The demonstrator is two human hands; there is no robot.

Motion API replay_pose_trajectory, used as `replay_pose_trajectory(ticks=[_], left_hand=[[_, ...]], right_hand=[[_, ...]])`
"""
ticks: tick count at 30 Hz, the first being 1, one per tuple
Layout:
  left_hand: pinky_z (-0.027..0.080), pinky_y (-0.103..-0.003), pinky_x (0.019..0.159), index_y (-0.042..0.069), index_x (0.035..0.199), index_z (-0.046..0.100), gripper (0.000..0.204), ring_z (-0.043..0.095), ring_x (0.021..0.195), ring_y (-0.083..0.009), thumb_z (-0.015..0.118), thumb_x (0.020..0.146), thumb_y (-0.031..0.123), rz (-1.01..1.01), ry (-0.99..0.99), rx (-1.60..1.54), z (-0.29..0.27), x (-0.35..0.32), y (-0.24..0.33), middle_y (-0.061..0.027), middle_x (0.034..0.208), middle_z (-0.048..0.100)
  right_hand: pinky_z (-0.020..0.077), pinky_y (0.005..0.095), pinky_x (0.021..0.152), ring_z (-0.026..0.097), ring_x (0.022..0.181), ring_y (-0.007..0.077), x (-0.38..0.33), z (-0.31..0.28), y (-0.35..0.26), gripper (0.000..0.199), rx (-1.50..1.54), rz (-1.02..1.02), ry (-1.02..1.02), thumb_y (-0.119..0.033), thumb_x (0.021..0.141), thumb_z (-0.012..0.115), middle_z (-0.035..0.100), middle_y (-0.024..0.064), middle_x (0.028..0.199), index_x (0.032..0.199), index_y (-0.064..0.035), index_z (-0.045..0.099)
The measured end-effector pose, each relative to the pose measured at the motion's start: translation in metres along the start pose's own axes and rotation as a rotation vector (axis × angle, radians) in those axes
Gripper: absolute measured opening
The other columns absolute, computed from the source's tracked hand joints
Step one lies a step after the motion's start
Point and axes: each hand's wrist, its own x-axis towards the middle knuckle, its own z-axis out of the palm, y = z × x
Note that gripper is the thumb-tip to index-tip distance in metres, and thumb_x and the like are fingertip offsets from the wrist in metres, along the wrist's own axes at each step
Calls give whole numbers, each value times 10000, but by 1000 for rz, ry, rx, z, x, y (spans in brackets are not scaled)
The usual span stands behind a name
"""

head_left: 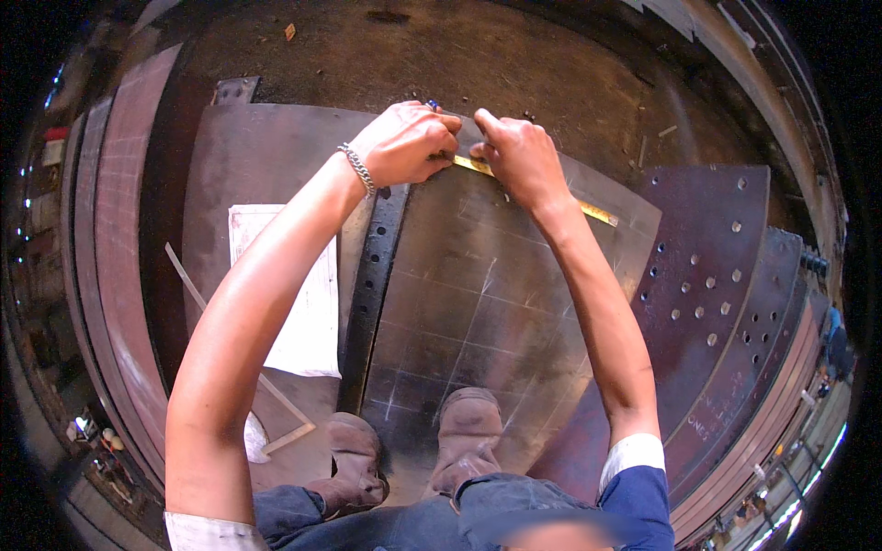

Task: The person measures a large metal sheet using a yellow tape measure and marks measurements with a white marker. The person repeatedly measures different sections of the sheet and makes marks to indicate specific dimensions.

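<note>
I squat on a grey steel plate (478, 303) scored with chalk lines. Both arms reach to its far edge. My left hand (404, 142), with a chain bracelet at the wrist, is closed around a small blue-tipped marker (433, 105) near the end of a yellow ruler (588, 209). My right hand (519, 151) presses down on that ruler, which lies flat along the plate's far edge and sticks out to the right past my wrist. My two boots (464, 436) stand on the plate's near end.
A dark perforated strip (372, 285) runs along the plate's left edge. A white paper sheet (308, 312) and a metal square (276, 395) lie to the left. Brown plates with drilled holes (707, 275) are stacked on the right. Dirt floor (496, 55) lies beyond.
</note>
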Motion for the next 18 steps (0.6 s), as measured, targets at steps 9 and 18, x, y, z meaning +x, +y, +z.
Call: replay_pose_trajectory(ticks=[9,18], left_hand=[[519,-423,832,84,819,708,107,659,869,-297,738,818,187,10,4,-24,6,0,-3,-69,881,624],[515,-433,805,80,811,699,99,665,874,-296,721,817,176,33,39,-23,5,0,-3,-77,880,625]], right_hand=[[543,340,659,688,705,186,7,3,23,206,743,409,49,-213,950,642,734,123,797,941,-7,659],[544,355,684,678,710,184,7,10,25,259,696,542,-264,-245,871,640,717,121,753,835,8,683]])
